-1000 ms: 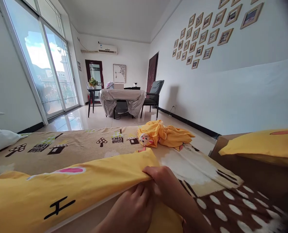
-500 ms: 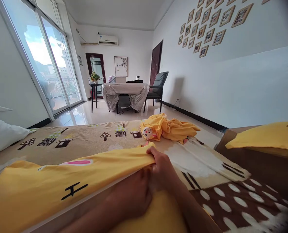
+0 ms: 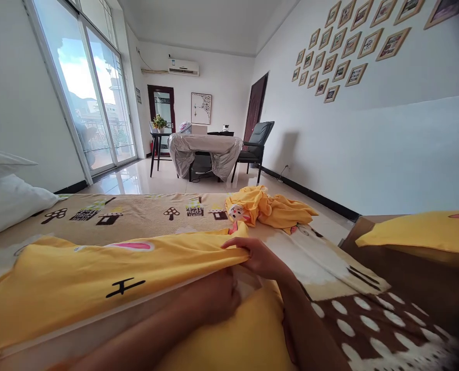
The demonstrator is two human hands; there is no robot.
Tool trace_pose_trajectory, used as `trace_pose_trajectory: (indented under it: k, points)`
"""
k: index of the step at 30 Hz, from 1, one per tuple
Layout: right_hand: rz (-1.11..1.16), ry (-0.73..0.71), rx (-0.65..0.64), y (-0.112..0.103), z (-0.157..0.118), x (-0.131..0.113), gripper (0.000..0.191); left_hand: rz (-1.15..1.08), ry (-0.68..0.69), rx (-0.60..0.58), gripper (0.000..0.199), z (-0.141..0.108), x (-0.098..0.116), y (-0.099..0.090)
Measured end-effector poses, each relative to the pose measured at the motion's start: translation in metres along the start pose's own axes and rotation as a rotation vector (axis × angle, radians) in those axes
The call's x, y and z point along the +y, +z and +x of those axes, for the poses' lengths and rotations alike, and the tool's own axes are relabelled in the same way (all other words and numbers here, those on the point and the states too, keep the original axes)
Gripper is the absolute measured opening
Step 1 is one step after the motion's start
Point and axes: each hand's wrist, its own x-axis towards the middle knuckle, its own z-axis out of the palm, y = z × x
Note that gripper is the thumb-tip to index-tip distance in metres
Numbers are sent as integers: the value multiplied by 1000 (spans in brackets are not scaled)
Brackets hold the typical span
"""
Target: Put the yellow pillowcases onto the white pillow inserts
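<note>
Two bare hands work at the near edge of a yellow cover [image 3: 70,273], which I see spread from eight o'clock to the bottom centre on a patterned blanket [image 3: 136,221]. At six o'clock the left hand [image 3: 218,296] is curled beneath the cover's raised edge, its fingers turned away from me, so I cannot tell whether they grip anything. At five o'clock the right hand [image 3: 259,257] pinches that edge between thumb and fingers, folds running into the grip. My worry, left to right: the long pale hem could sag or twist along its unsupported stretch; the left hand, working half out of sight, could snag or bunch cloth inside; and a slipping right-hand pinch would let the edge drop over the left wrist. A yellow bulge [image 3: 233,335] below the hands narrows the space there. Around them, a white pillow [image 3: 13,206] sits at nine o'clock, well apart; a covered table [image 3: 204,141] stands at eleven and a dark chair [image 3: 257,144] at one, both beyond the blanket. At four, a crumpled orange bundle [image 3: 281,210] lies just beyond the right hand, the nearest obstacle to a forward reach. At three, a yellow pillow [image 3: 426,232] rests on something brown and box-like.
</note>
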Motion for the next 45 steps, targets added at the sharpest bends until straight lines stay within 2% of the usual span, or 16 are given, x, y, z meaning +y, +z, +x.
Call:
trace_pose_trajectory:
  k: [3,5,8,11,16,20,22,25,28,32,34,36,38,41,43,45]
  points:
    - [-189,21,107,0,-5,-12,46,58,107,70,52,-4,4,0]
    - [-353,148,180,5,-7,-23,38,59,176,110,52,-5,2,1]
    - [-601,367,259,13,-8,-36,32,38,201,83,53,-4,-2,4]
    - [-705,355,343,17,-4,-36,33,84,204,49,52,-1,-3,5]
    - [-401,344,338,25,9,-11,31,233,281,82,45,7,-2,6]
    - [-230,232,438,30,17,7,25,324,281,75,35,11,0,4]
    - [-173,205,438,29,17,10,23,327,272,64,32,11,1,2]
    - [-58,156,368,25,16,13,23,267,232,107,34,9,2,0]
    - [126,132,281,19,14,16,20,139,131,198,41,9,2,2]
    - [319,116,180,10,11,15,42,-39,46,242,43,11,0,7]
    - [255,123,194,7,9,12,54,-71,43,261,47,12,0,8]
    - [65,159,297,8,7,6,56,-59,27,271,51,14,2,8]
    - [-186,221,395,11,5,0,46,-15,16,248,51,16,3,9]
    - [-500,313,442,15,3,-6,26,87,28,186,46,19,4,12]
    - [-587,329,447,17,4,-7,25,130,59,171,47,20,3,13]
    - [-571,349,432,19,5,-7,27,136,97,180,48,18,2,13]
